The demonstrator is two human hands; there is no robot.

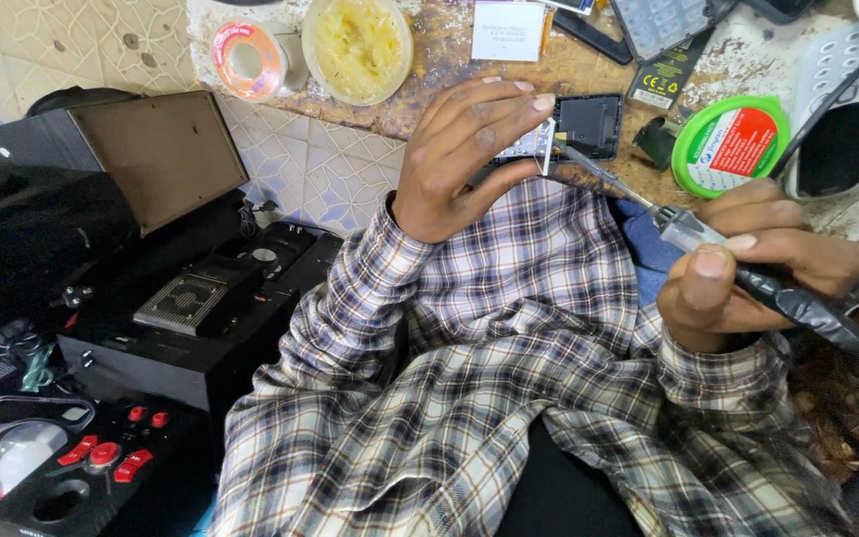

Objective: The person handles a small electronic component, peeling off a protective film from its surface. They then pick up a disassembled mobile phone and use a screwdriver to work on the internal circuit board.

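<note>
My left hand (464,149) pinches a small circuit board (534,147) at the near edge of the worn wooden bench (449,50). My right hand (758,264) grips a soldering iron (688,231) with a black taped handle. The iron's thin tip (574,156) touches the board's right edge, beside a black phone housing (591,124). Both forearms wear plaid sleeves.
On the bench lie a solder spool (247,60), a tub of yellow flux paste (358,45), a white card (507,30), a keypad (660,22), a green round tin (731,146) and a grey phone shell (837,109). Black electronic boxes (191,298) and a red-buttoned device (101,462) sit at my left.
</note>
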